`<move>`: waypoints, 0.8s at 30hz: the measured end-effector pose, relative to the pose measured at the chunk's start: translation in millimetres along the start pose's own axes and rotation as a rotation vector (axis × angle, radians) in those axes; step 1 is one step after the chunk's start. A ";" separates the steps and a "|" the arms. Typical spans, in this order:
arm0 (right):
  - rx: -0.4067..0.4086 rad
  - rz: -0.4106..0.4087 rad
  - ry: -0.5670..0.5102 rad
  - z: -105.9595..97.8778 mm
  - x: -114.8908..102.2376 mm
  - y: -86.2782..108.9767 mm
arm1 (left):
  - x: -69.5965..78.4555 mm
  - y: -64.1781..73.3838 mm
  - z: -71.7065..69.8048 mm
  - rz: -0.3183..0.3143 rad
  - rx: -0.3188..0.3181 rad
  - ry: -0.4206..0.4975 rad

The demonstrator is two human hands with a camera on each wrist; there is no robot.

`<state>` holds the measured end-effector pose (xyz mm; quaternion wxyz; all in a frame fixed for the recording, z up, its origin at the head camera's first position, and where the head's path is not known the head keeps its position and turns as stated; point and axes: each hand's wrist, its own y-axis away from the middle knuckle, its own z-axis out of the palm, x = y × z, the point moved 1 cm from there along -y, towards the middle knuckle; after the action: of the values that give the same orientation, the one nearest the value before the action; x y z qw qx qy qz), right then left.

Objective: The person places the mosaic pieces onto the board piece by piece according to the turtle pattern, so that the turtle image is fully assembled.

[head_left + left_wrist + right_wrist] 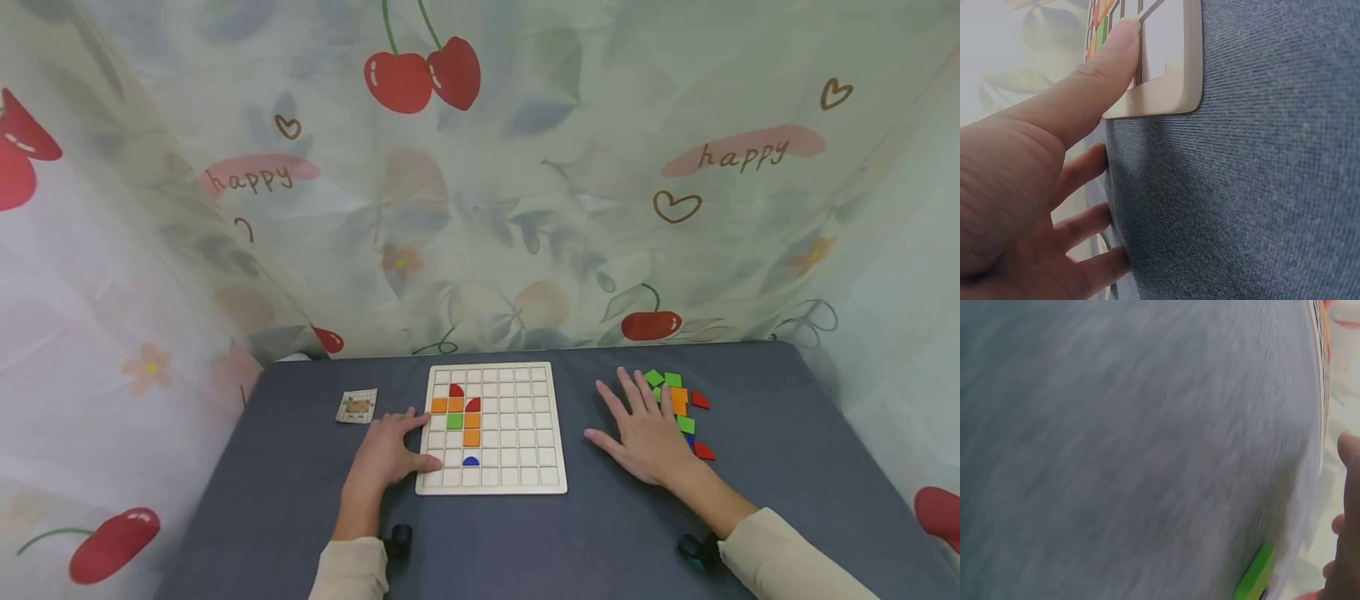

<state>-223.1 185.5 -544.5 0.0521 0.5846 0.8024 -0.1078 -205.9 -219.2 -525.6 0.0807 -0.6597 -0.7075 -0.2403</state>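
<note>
Cream sleeves (352,571) run off the bottom of the head view, the arms cut short there; dark devices (400,542) sit at both wrists, too small to make out well. Beyond them, the left hand (388,446) rests at the near left part of the board (522,437), thumb on its rim and grid, fingers apart rather than clamped; the right hand (643,437) lies spread beside the loose pieces (672,379), fingers apart, holding nothing visible; it covers part of that cluster, and whether it touches any cannot be told.

Pale and square with rounded corners, the board lies flat on the dark blue-grey cloth (487,550) between the hands; a grid of ridges divides it; towards its left stand a blue half-round (471,461), orange squares (471,437), a green square (454,421) and red quarter-rounds (457,390). The loose ones are green, orange, red and blue, the blue mostly hidden.

From the left wrist, the thumb lies over the board's corner, with three other fingers towards the cloth, which the head view conceals; from the right wrist, blurred cloth fills most of the picture, though one green piece shows its thick side. Farther off, a small picture card (357,406) lies left of the board, its print unclear; behind everything hangs a cherry-patterned curtain (480,208).
</note>
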 end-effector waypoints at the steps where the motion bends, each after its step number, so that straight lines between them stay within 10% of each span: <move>1: 0.005 0.004 -0.003 -1.6 3.9 1.6 | 0.0 0.1 -0.3 -0.001 -0.001 -0.001; 17: 0.013 0.107 -0.178 -11.0 51.0 24.6 | 1.9 1.1 -2.2 0.004 -0.011 0.008; 24: 0.166 0.124 -0.154 -13.1 54.8 30.1 | 2.2 1.1 -2.0 0.005 -0.007 0.004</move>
<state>-211.0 248.3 -546.7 0.0715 0.6252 0.7468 -0.2152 -205.5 -218.1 -522.7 0.0803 -0.6611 -0.7050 -0.2438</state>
